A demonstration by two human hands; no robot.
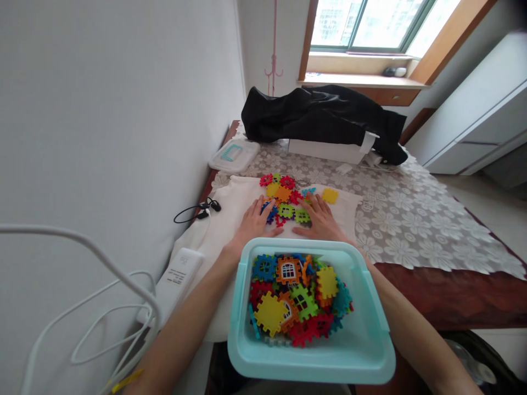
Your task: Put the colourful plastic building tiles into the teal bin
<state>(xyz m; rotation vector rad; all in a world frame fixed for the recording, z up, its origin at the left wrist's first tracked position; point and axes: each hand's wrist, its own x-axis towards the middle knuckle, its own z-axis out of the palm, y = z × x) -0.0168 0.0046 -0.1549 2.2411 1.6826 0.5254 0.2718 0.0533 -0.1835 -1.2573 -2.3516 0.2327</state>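
Observation:
Plastic interlocking tiles lie in a loose group on a white cloth. My left hand rests at the group's left side, fingers spread, touching a dark blue tile. On the other side my right hand has its fingers apart beside a lime window tile. Between the hands sits another lime window tile; behind it are an orange tile and several red ones. A yellow tile lies apart at the right. Nearest me, between my forearms, a mint plastic tub holds many mixed tiles.
A white lid with a teal handle lies at the back left. Black earphones and a white power bank are along the left. Black fabric drapes over a white box at the back. White cables loop by the wall.

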